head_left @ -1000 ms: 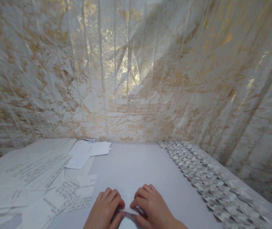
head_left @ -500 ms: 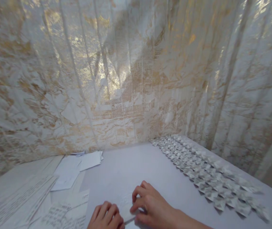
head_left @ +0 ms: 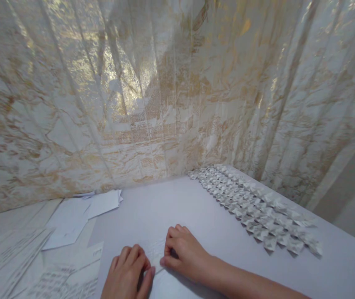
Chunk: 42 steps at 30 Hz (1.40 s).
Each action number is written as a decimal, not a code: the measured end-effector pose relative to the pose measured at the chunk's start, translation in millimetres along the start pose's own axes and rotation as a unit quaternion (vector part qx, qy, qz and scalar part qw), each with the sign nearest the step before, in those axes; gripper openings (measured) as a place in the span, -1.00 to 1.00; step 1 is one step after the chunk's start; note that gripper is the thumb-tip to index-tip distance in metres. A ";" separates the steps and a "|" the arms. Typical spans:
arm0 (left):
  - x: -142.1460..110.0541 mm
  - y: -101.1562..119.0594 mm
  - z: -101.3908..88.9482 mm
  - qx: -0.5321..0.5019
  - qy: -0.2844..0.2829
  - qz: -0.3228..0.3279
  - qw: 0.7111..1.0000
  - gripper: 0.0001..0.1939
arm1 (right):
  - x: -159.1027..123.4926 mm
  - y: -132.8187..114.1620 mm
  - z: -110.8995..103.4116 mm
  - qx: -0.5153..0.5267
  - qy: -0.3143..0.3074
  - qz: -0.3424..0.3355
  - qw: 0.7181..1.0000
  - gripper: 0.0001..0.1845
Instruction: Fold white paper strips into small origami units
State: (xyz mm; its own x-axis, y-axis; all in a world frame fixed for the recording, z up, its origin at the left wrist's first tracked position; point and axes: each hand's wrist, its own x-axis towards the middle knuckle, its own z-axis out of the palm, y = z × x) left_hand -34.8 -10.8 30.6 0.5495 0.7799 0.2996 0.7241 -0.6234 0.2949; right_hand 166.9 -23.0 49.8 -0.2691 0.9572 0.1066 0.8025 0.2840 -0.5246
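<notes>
A thin piece of printed paper [head_left: 155, 254] lies on the white tabletop, pale and hard to make out against it. My left hand [head_left: 127, 272] is at its left side, fingers curled and the thumb pressed to its near edge. At its right side my right hand [head_left: 182, 254] is closed, with thumb and bent fingers pinching the paper's edge. Part of the paper is hidden under the fingers of both hands.
Rows of small folded paper pieces [head_left: 252, 207] cover the table's right side. Blank white sheets [head_left: 68, 220] and printed sheets [head_left: 6, 257] lie at left. A white-and-gold curtain [head_left: 165, 104] hangs behind the table [head_left: 152, 203].
My right hand's fingers have closed from a looser curl onto the paper's edge. The left thumb now shows at the near edge. The whole view has shifted slightly.
</notes>
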 end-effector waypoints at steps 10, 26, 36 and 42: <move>-2.3 4.9 2.1 0.026 -0.030 -0.008 0.999 -0.78 | 5.2 -7.4 -5.1 -0.090 -0.029 -0.015 0.995 -0.82; -2.8 3.2 4.3 -0.026 -0.018 -0.034 0.999 -0.92 | 1.9 -6.8 -0.4 -0.052 -0.001 -0.008 0.999 -0.71; -12.0 -5.1 8.0 -0.092 0.050 -0.028 0.994 -0.85 | 5.6 6.3 -15.4 0.070 -0.046 0.005 0.996 -0.66; -18.1 -14.2 8.1 -0.115 0.063 0.047 0.990 -0.69 | 3.9 6.5 -16.6 0.088 -0.063 0.004 0.994 -0.75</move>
State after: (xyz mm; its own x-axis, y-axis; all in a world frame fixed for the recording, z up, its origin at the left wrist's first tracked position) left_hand -51.7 -15.6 13.6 0.5428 0.7144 0.4417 0.5513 -0.6997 0.4544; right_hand 179.9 -16.4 60.9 -0.3373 0.9414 0.0009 0.7021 0.2522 -0.6659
